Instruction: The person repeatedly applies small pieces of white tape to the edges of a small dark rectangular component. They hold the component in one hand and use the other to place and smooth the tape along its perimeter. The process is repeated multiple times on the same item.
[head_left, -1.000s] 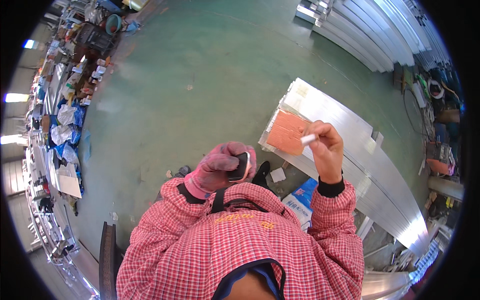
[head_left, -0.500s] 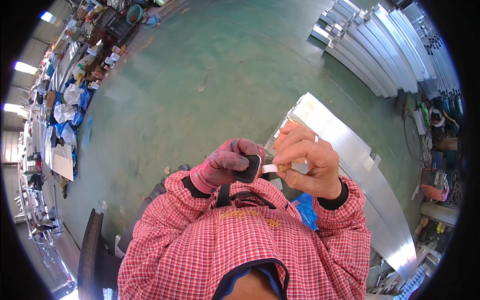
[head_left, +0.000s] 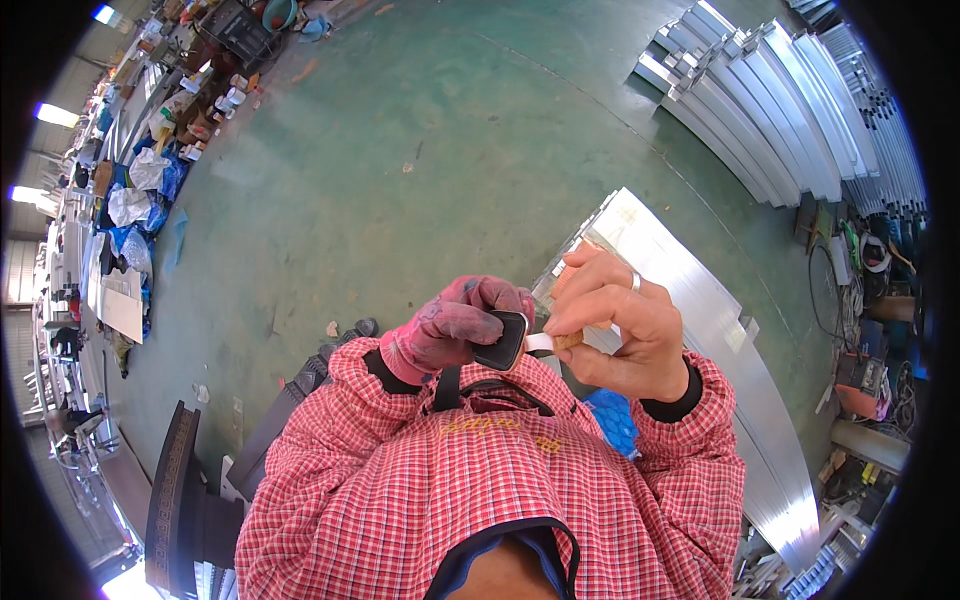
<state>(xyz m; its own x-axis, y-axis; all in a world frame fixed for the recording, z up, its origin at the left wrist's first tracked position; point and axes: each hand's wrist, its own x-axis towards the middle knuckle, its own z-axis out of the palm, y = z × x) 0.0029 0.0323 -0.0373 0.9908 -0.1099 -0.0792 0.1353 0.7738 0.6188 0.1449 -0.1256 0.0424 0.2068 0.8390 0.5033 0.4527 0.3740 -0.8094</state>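
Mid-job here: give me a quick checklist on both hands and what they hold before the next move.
1. Left hand grip on the dark rounded object: ok, fingers closed around it.
2. Right hand grip on the small white piece: ok, thumb and fingers pinch its tan end.
3. White piece touching the dark object: cannot tell; they look very close, but the meeting point is unclear.
4. Both hands gloved: not ok; left wears a pink glove, right is bare.
5. Right hand free of jewellery: not ok, ring on a finger.

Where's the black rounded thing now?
The black rounded thing is slightly below the head view's middle, in the gloved left hand, beside the white piece in the right hand.
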